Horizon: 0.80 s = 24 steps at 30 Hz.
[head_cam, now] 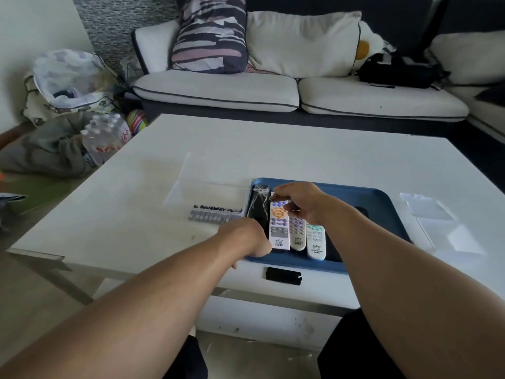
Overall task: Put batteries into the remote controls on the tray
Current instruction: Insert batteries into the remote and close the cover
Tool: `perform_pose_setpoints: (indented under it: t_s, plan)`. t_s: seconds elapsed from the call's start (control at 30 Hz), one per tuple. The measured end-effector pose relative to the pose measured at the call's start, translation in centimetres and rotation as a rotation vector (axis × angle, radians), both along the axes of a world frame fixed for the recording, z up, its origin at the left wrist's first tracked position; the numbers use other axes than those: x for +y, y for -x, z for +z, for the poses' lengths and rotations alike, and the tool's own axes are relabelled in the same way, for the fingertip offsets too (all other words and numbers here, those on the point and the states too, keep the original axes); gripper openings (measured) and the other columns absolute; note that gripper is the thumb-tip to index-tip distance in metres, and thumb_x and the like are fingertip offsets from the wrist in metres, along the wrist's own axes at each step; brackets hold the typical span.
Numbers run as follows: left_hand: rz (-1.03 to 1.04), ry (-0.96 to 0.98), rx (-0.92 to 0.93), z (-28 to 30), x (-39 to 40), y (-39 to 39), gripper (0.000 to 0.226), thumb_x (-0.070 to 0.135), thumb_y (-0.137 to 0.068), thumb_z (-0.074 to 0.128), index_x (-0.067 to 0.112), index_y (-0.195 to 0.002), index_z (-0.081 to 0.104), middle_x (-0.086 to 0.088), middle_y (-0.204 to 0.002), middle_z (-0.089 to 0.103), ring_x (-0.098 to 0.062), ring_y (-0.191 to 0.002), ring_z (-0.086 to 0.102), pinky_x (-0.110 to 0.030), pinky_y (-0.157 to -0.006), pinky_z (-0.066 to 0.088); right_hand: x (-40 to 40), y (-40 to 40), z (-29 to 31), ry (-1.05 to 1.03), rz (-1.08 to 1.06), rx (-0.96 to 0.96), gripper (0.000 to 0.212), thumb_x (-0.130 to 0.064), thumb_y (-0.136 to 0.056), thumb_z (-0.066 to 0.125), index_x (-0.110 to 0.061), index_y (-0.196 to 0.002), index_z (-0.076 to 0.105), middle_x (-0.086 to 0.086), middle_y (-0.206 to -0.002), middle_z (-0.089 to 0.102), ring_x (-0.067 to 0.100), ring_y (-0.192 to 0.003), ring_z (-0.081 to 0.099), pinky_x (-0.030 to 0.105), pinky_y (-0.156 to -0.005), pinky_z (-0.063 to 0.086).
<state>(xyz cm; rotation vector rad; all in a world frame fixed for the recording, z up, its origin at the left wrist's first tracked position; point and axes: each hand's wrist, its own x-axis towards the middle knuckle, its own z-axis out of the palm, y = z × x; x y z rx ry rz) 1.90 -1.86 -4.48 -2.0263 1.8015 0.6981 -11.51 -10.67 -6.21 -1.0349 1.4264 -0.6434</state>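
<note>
Left hand: the left hand (243, 236) is resting at the left rim of the blue tray (377, 196), with the fingers curled in. The fingertips are hiding behind the hand, so I cannot tell if they are gripping the black remote (258, 212) or only touching it.
Right hand: the right hand (300, 199) is hovering over the far ends of the remotes, with the fingers bent down. A small brownish thing (273, 198) is showing at the fingertips; it is too small to name, and I cannot tell if the hand is pinching it.
Remotes: four are lying side by side in the tray. The black remote is wearing a clear wrap, then the white remote (279, 228) with orange buttons, the grey remote (297, 233), and the white remote with green buttons (315, 243).
Batteries: the row of batteries (216, 213) is lying on the table (164, 160), just beside the tray's left rim.
Cover: a black battery cover (283, 276) is lying on the table near its front edge, just in front of the tray.
Hidden: the right forearm is covering part of the tray and a dark thing behind it.
Open room: the table's far half and left part are lying open; clear plastic bags (437, 222) are lying to the right of the tray.
</note>
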Motion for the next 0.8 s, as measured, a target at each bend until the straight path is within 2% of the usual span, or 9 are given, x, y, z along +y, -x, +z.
perform_pose_setpoints:
  t_s: [0.1, 0.2, 0.27, 0.33, 0.43, 0.5, 0.63, 0.7, 0.8]
  plan:
    - [-0.051, 0.028, -0.067, -0.5, -0.1, 0.1, 0.017, 0.027, -0.09, 0.055, 0.01, -0.094, 0.058, -0.003, -0.076, 0.057, -0.021, -0.059, 0.064, -0.027, -0.063, 0.049, -0.2, -0.5, -0.4, 0.068, 0.015, 0.049, 0.011, -0.014, -0.097, 0.062, -0.01, -0.103, 0.071, 0.006, -0.089, 0.071, 0.014, -0.056, 0.049, 0.027, -0.057, 0.044]
    - [-0.046, 0.024, -0.083, -0.9, -0.4, 0.1, 0.016, 0.027, -0.09, 0.059, 0.012, -0.094, 0.056, 0.0, -0.074, 0.055, -0.02, -0.055, 0.054, -0.029, -0.065, 0.045, -0.4, -1.5, -0.7, 0.208, 0.122, 0.354, 0.028, -0.002, -0.099, 0.045, -0.006, -0.115, 0.067, 0.007, -0.095, 0.065, 0.02, -0.067, 0.056, 0.022, -0.054, 0.037]
    - [-0.033, 0.009, -0.071, -0.9, -0.7, -0.1, 0.021, 0.031, -0.09, 0.064, 0.013, -0.095, 0.053, 0.001, -0.073, 0.053, -0.021, -0.062, 0.059, -0.029, -0.068, 0.045, -0.9, -2.1, -1.1, 0.325, 0.226, 0.544, 0.027, -0.004, -0.097, 0.038, -0.016, -0.101, 0.062, 0.004, -0.093, 0.06, 0.025, -0.081, 0.054, 0.024, -0.055, 0.035]
    - [-0.023, 0.015, -0.041, -0.9, -0.8, -0.5, 0.031, 0.038, -0.089, 0.069, 0.014, -0.096, 0.05, 0.001, -0.071, 0.052, -0.025, -0.074, 0.061, -0.03, -0.072, 0.047, -2.0, -2.3, -1.6, 0.389, 0.332, 0.697, 0.021, -0.007, -0.091, 0.036, -0.016, -0.091, 0.055, 0.003, -0.085, 0.057, 0.026, -0.08, 0.052, 0.03, -0.055, 0.036]
    - [-0.033, 0.072, 0.011, -1.6, -0.9, -1.2, 0.039, 0.043, -0.085, 0.072, 0.014, -0.102, 0.052, 0.001, -0.081, 0.058, -0.027, -0.076, 0.062, -0.031, -0.075, 0.049, -3.6, -3.2, -2.0, 0.414, 0.42, 0.898, 0.031, -0.007, -0.088, 0.038, -0.013, -0.111, 0.059, 0.01, -0.101, 0.065, 0.028, -0.087, 0.061, 0.034, -0.067, 0.049]
    - [-0.029, 0.113, 0.051, -2.1, -0.9, -1.8, 0.044, 0.046, -0.083, 0.073, 0.013, -0.106, 0.055, -0.001, -0.091, 0.064, -0.027, -0.077, 0.065, -0.031, -0.075, 0.051, -4.4, -3.6, -2.4, 0.424, 0.458, 0.976, 0.035, -0.009, -0.091, 0.04, -0.014, -0.12, 0.06, 0.011, -0.111, 0.065, 0.028, -0.094, 0.061, 0.037, -0.077, 0.052]
    - [-0.048, 0.211, 0.107, -3.2, -0.9, -2.9, 0.058, 0.054, -0.08, 0.073, 0.013, -0.117, 0.054, -0.002, -0.108, 0.064, -0.026, -0.089, 0.064, -0.032, -0.075, 0.048, -6.1, -4.1, -3.8, 0.416, 0.517, 1.06, 0.022, -0.015, -0.094, 0.042, -0.013, -0.106, 0.06, 0.007, -0.106, 0.064, 0.028, -0.094, 0.061, 0.036, -0.071, 0.047]
    - [-0.047, 0.242, 0.145, -3.7, -0.9, -3.4, 0.056, 0.056, -0.078, 0.073, 0.016, -0.113, 0.055, -0.001, -0.108, 0.063, -0.026, -0.096, 0.063, -0.033, -0.076, 0.046, -6.6, -4.3, -4.0, 0.406, 0.518, 1.06, 0.02, -0.013, -0.092, 0.04, -0.012, -0.1, 0.059, 0.008, -0.103, 0.063, 0.028, -0.091, 0.06, 0.036, -0.069, 0.046]
    - [-0.027, 0.259, 0.229, -4.2, -0.9, -3.9, 0.044, 0.052, -0.077, 0.075, 0.017, -0.09, 0.053, 0.001, -0.087, 0.065, -0.02, -0.069, 0.059, -0.029, -0.064, 0.044, -6.9, -4.7, -3.6, 0.397, 0.5, 1.053, 0.016, -0.01, -0.088, 0.041, -0.011, -0.093, 0.056, 0.009, -0.094, 0.059, 0.029, -0.088, 0.059, 0.034, -0.07, 0.046]
